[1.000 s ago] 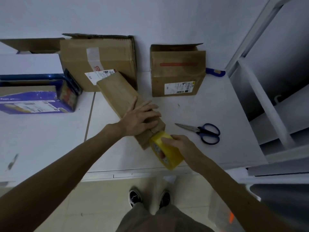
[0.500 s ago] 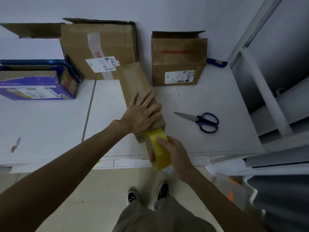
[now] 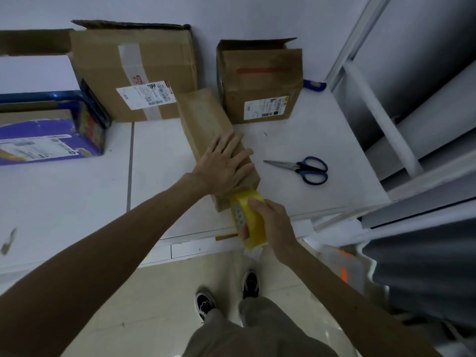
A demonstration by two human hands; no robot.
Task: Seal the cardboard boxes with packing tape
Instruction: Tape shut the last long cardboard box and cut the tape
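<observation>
A long narrow cardboard box point(image 3: 203, 117) lies slantwise on the white table point(image 3: 164, 161), its near end close to the front edge. My left hand point(image 3: 222, 166) presses flat on its top, fingers straight and spread. My right hand point(image 3: 270, 222) grips a yellow roll of packing tape point(image 3: 248, 217) held against the box's near end, with the thumb inside the roll's core. Whether a strip of tape is pulled out onto the box cannot be made out.
Blue-handled scissors point(image 3: 304, 167) lie right of the box. A large labelled carton point(image 3: 134, 73) and a smaller open carton point(image 3: 260, 81) stand against the wall. A purple box point(image 3: 43, 137) sits at the left. White shelving point(image 3: 386, 124) rises at the right.
The long box has swung further, its far end now pointing between the two cartons. My right hand has carried the tape roll down past the box's near end, toward the table edge.
</observation>
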